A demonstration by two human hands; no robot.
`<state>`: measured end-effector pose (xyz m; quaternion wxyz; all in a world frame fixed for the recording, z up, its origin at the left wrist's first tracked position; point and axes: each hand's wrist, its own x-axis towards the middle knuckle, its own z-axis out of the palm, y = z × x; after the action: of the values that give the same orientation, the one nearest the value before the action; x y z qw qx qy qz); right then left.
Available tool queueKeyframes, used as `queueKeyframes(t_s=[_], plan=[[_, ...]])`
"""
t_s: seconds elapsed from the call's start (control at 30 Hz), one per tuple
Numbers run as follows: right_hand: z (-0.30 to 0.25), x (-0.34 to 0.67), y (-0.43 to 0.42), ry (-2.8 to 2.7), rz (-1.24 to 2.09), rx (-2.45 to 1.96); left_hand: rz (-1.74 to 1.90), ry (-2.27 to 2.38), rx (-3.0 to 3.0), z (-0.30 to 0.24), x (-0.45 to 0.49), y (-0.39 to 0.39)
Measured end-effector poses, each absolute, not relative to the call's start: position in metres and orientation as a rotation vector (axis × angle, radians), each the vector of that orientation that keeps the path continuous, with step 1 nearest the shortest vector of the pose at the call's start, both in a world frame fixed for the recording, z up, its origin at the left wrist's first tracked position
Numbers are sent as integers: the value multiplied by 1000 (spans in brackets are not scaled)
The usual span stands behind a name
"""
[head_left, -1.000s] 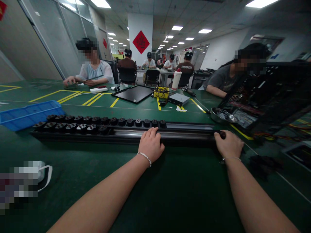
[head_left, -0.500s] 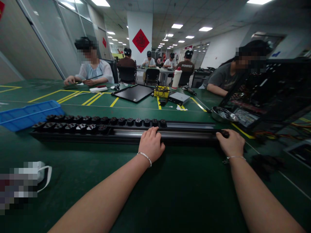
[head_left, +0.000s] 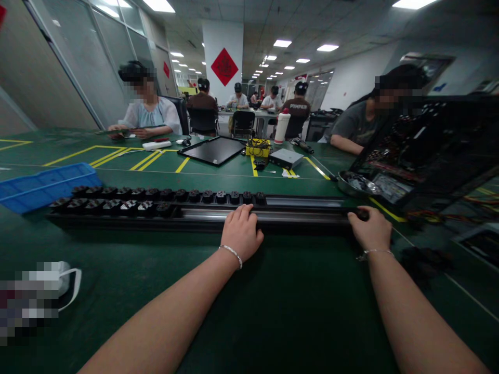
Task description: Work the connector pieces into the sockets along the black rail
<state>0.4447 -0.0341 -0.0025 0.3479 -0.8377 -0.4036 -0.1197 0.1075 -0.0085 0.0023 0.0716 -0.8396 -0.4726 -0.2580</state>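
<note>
A long black rail point(head_left: 304, 214) with a silver channel lies across the green table. Two rows of small black socket parts point(head_left: 156, 200) fill its left half. My left hand point(head_left: 241, 231) rests on the rail's middle, fingers curled over its near edge. My right hand point(head_left: 370, 228) sits at the rail's right end, its fingers pinched on a small black part point(head_left: 362, 213).
A blue tray point(head_left: 42, 184) stands at the left beside the rail. A metal bowl point(head_left: 353, 183) and an open computer case point(head_left: 429, 150) are at the right. A black tablet point(head_left: 214, 149), yellow box point(head_left: 258, 149) and grey box point(head_left: 286, 158) lie farther back. Other people sit around the tables.
My right hand has edged slightly right along the rail's end. The left hand stays where it was.
</note>
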Motion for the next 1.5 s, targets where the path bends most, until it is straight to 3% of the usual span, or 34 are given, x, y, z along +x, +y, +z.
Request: queueKeyframes(t_s=[1.5], plan=[[3, 455, -39, -787, -137, -2211, -784, -1424, -2527, 3, 107, -9]])
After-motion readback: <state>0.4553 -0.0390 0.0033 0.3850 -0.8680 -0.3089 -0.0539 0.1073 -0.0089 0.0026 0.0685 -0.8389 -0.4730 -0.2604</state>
